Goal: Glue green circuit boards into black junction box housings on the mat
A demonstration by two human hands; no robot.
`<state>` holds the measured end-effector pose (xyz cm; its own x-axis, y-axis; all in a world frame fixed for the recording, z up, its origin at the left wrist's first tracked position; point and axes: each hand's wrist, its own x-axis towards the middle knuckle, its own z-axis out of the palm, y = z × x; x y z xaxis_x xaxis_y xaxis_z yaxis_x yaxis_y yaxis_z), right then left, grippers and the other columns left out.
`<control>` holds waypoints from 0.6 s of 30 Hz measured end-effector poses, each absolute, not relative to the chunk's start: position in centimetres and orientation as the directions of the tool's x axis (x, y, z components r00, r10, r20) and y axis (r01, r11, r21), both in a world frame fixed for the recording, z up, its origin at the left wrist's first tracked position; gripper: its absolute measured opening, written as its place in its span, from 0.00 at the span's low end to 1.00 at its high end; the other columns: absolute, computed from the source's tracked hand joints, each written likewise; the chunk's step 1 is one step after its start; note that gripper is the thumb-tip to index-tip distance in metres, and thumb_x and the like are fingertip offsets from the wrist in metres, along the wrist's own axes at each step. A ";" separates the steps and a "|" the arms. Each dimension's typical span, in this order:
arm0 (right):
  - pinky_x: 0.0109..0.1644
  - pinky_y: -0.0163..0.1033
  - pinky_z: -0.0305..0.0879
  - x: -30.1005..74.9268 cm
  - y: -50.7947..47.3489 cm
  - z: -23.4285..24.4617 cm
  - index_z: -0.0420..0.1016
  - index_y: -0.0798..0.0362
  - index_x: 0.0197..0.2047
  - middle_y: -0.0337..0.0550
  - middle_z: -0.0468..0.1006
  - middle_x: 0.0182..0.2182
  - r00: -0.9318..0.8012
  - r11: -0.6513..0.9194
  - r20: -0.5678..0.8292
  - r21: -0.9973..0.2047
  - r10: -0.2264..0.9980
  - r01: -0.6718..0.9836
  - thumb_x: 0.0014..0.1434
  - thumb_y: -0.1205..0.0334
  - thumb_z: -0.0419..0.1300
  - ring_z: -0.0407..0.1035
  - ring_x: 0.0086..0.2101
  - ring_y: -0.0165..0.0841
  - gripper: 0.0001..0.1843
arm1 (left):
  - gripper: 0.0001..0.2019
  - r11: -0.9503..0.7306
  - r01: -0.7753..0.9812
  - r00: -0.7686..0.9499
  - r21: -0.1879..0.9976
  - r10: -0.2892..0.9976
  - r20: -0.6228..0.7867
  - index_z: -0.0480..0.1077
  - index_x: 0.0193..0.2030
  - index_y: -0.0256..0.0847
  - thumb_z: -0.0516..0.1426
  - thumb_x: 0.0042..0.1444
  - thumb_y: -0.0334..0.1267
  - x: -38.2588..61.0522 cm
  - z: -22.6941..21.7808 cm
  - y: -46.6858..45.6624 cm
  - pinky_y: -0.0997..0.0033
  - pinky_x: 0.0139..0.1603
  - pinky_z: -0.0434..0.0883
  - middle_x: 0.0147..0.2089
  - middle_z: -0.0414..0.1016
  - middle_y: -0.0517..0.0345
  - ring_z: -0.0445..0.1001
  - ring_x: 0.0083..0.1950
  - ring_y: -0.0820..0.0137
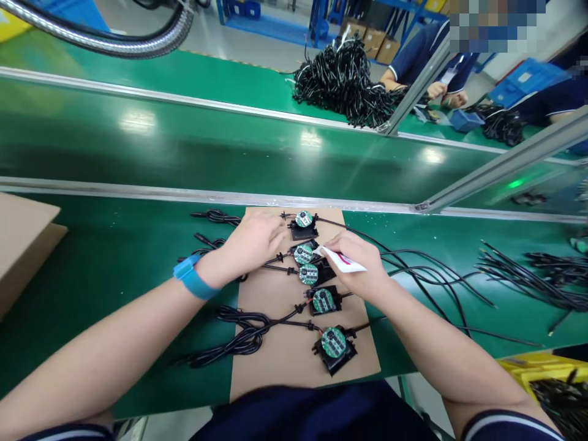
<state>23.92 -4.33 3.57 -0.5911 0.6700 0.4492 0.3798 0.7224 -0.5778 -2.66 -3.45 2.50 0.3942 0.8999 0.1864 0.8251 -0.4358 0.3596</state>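
Small round green circuit boards, several in all, sit on black plastic housings in a column on a cardboard sheet (pixel 275 361). My right hand (pixel 361 263) is closed around a white squeeze tube (pixel 344 262) with red print. The tube's tip meets the edge of the second circuit board (pixel 303 253) from the top. My left hand (pixel 257 242), with a blue wristband (pixel 195 277), hovers at the left of that board, fingers apart, by the black cables. Whether its fingertips touch a cable is hidden. The nearest circuit board (pixel 334 342) lies on a tilted housing (pixel 337 365).
Coiled black cables (pixel 243 334) lie left of the housings; loose cables (pixel 436 275) trail right toward a cable bundle (pixel 537 282). A cardboard box (pixel 27 245) stands at left. Behind the metal rail (pixel 184 195), co-workers sit near a large cable heap (pixel 344 82). A yellow bin (pixel 523 370) is lower right.
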 end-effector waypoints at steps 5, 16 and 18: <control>0.39 0.41 0.65 22.2 -3.3 3.9 0.70 0.51 0.37 0.45 0.74 0.33 -0.714 0.771 0.353 -0.484 0.604 0.413 0.60 0.73 0.55 0.69 0.35 0.36 0.07 | 0.10 -0.450 0.790 0.415 0.417 0.893 0.177 0.75 0.45 0.39 0.54 0.66 0.41 -2.9 1.1 -8.6 0.57 0.51 0.66 0.42 0.78 0.49 0.74 0.47 0.59; 0.35 0.38 0.59 20.6 -3.1 4.6 0.66 0.51 0.33 0.42 0.69 0.30 -0.771 0.805 0.293 -0.400 0.565 0.438 0.56 0.75 0.54 0.64 0.32 0.34 0.08 | 0.10 -0.487 0.805 0.425 0.338 0.872 0.243 0.75 0.42 0.37 0.53 0.67 0.36 -2.6 -0.6 -9.0 0.60 0.48 0.66 0.38 0.77 0.50 0.73 0.42 0.61; 0.35 0.38 0.59 20.8 -3.3 4.7 0.67 0.51 0.34 0.42 0.69 0.30 -0.773 0.807 0.292 -0.397 0.563 0.438 0.57 0.75 0.54 0.64 0.32 0.34 0.08 | 0.10 -0.496 0.805 0.429 0.325 0.866 0.257 0.74 0.42 0.38 0.52 0.67 0.36 -2.7 -1.0 -8.9 0.60 0.48 0.65 0.37 0.77 0.51 0.74 0.42 0.62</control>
